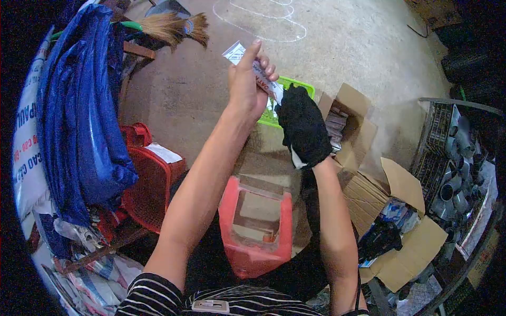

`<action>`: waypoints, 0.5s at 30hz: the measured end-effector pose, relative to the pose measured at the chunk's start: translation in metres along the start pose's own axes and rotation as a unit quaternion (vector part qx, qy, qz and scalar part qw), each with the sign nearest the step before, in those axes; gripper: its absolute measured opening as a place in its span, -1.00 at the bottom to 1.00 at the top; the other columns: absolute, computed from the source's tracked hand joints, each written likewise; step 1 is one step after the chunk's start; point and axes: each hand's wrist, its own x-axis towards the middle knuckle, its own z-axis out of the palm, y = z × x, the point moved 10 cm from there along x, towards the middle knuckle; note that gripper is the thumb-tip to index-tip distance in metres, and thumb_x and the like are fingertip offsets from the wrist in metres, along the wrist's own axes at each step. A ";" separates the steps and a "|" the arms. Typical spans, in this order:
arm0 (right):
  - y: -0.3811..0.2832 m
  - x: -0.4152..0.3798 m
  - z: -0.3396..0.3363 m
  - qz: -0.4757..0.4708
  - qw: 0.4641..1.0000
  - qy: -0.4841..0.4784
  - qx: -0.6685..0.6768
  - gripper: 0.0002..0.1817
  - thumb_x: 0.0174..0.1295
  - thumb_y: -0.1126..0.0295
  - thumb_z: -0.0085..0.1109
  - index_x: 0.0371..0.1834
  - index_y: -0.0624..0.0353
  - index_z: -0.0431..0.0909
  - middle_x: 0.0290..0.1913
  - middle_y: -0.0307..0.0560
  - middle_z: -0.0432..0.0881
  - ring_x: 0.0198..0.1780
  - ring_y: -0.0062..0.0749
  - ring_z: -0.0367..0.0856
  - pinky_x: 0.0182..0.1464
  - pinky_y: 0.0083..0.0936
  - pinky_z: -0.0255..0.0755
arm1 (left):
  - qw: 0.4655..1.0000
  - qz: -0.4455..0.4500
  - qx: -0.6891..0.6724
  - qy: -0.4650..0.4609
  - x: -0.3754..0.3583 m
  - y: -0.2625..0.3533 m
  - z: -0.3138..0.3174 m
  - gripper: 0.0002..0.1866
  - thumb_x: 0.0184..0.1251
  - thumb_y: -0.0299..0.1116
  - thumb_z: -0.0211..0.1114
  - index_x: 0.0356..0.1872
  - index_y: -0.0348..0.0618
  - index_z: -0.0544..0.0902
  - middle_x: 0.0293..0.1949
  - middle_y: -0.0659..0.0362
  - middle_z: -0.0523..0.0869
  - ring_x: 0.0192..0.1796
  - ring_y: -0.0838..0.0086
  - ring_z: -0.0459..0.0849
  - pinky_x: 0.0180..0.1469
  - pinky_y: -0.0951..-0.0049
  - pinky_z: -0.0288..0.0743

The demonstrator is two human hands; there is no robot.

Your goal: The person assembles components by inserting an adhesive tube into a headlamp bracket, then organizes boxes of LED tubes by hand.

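My bare left hand [250, 79] is wrapped round a printed plastic packet [263, 79] with red and blue lettering, its thumb up along it. A black glove covers my right hand [304, 126], which is at the packet's lower end; its fingers are hidden in the dark fabric. Beneath both hands, a bright green basket [299, 83] stands on the floor, partly covered by them. Close by my right hand is an open cardboard box [353, 100] with stacked packets [336, 124] inside.
A red plastic stool [284, 226] is in front of my body. At left are blue tarpaulins [89, 116], a red basket [145, 184] and brooms [163, 27]. To the right lie another open box [406, 263] and a metal crate of grey pipe fittings [458, 184].
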 end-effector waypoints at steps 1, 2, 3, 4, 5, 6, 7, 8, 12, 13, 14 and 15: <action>0.004 -0.004 0.002 0.030 0.999 0.008 -0.017 -0.72 0.15 0.54 0.07 -0.06 0.34 0.51 -0.05 0.28 0.55 0.07 0.17 0.50 0.27 -0.07 0.30 | 1.000 -0.012 0.004 0.009 -0.002 -0.004 0.000 -0.69 0.32 -0.19 0.32 -0.44 -0.05 0.37 -0.58 0.28 0.35 -0.53 0.54 0.37 -0.49 0.53 0.28; 0.013 -0.008 0.012 0.078 0.997 -0.027 0.004 -0.73 0.17 0.56 0.03 -0.05 0.36 0.51 -0.02 0.29 0.55 0.05 0.19 0.50 0.23 -0.07 0.33 | 1.000 -0.023 0.009 0.018 -0.005 -0.010 0.001 -0.68 0.32 -0.18 0.32 -0.45 -0.04 0.37 -0.60 0.28 0.34 -0.54 0.53 0.37 -0.49 0.53 0.27; 0.017 -0.011 0.012 0.103 0.994 -0.010 0.031 -0.73 0.16 0.55 0.05 -0.06 0.34 0.50 -0.08 0.27 0.54 -0.01 0.17 0.50 0.11 -0.10 0.35 | 0.999 -0.034 0.012 0.027 -0.008 -0.016 0.005 -0.68 0.32 -0.16 0.32 -0.46 -0.03 0.37 -0.62 0.28 0.32 -0.55 0.53 0.36 -0.49 0.54 0.27; 0.021 -0.014 0.014 0.129 0.990 0.007 0.057 -0.73 0.15 0.54 0.07 -0.06 0.32 0.49 -0.13 0.25 0.53 -0.08 0.15 0.49 -0.01 -0.14 0.37 | 0.997 -0.045 0.033 0.047 -0.011 -0.021 0.006 -0.62 0.34 -0.13 0.29 -0.54 0.02 0.31 -0.70 0.32 0.23 -0.65 0.57 0.28 -0.56 0.56 0.21; 0.025 -0.019 0.015 0.155 0.984 0.023 0.084 -0.74 0.14 0.54 0.09 -0.07 0.31 0.48 -0.19 0.23 0.53 -0.14 0.14 0.49 -0.13 -0.17 0.40 | 0.998 -0.047 0.031 0.028 -0.010 -0.020 0.008 -0.60 0.35 -0.13 0.28 -0.57 0.04 0.28 -0.71 0.34 0.20 -0.68 0.58 0.24 -0.59 0.56 0.18; 0.015 -0.015 0.009 0.142 0.987 0.012 0.078 -0.73 0.16 0.53 0.08 -0.05 0.30 0.47 -0.18 0.20 0.53 -0.14 0.09 0.50 -0.12 -0.20 0.41 | 0.998 -0.050 0.029 0.011 -0.007 -0.019 0.006 -0.58 0.35 -0.13 0.27 -0.60 0.06 0.26 -0.73 0.35 0.17 -0.71 0.59 0.19 -0.63 0.56 0.15; 0.002 -0.007 -0.003 0.129 0.989 0.000 0.073 -0.72 0.17 0.53 0.08 -0.02 0.30 0.46 -0.17 0.18 0.54 -0.13 0.05 0.51 -0.10 -0.22 0.41 | 0.998 -0.053 0.028 -0.008 -0.007 -0.017 0.009 -0.56 0.36 -0.13 0.26 -0.62 0.07 0.23 -0.75 0.37 0.14 -0.74 0.61 0.15 -0.66 0.56 0.12; -0.008 -0.001 -0.009 0.115 0.991 -0.011 0.067 -0.71 0.19 0.52 0.07 0.00 0.30 0.45 -0.17 0.15 0.54 -0.13 0.00 0.53 -0.09 -0.25 0.42 | 0.998 -0.050 0.034 -0.008 -0.006 -0.016 0.011 -0.52 0.38 -0.13 0.23 -0.67 0.11 0.18 -0.77 0.40 0.08 -0.78 0.64 0.07 -0.73 0.55 0.02; 0.014 -0.018 0.023 0.320 0.818 0.019 0.477 -0.71 0.22 0.49 0.09 0.01 0.28 0.43 -0.14 0.03 0.55 -0.10 -0.16 0.55 -0.04 -0.33 0.43 | 0.991 -0.082 0.051 -0.096 -0.016 -0.010 0.034 -0.52 0.38 -0.13 0.22 -0.68 0.11 0.18 -0.77 0.39 0.09 -0.77 0.63 0.10 -0.74 0.55 0.01; 0.012 -0.020 0.028 0.349 0.745 0.042 0.567 -0.74 0.22 0.49 0.06 -0.02 0.26 0.45 -0.15 0.03 0.55 -0.12 -0.16 0.54 -0.06 -0.34 0.43 | 0.989 -0.086 0.055 -0.106 -0.018 -0.010 0.036 -0.52 0.37 -0.13 0.23 -0.68 0.10 0.19 -0.77 0.38 0.11 -0.77 0.62 0.11 -0.73 0.56 0.00; 0.009 -0.022 0.033 0.373 0.661 0.064 0.648 -0.78 0.23 0.50 0.03 -0.06 0.25 0.46 -0.17 0.03 0.55 -0.13 -0.16 0.54 -0.07 -0.35 0.43 | 0.987 -0.091 0.060 -0.115 -0.019 -0.010 0.037 -0.52 0.36 -0.12 0.24 -0.68 0.09 0.20 -0.77 0.38 0.12 -0.77 0.62 0.12 -0.73 0.56 0.00; 0.006 -0.025 0.039 0.392 0.567 0.086 0.720 -0.80 0.23 0.50 0.00 -0.09 0.23 0.47 -0.18 0.03 0.54 -0.15 -0.16 0.53 -0.08 -0.36 0.43 | 0.990 -0.081 0.055 -0.100 -0.017 -0.007 0.033 -0.53 0.37 -0.13 0.23 -0.67 0.09 0.19 -0.77 0.38 0.11 -0.76 0.62 0.11 -0.73 0.56 0.01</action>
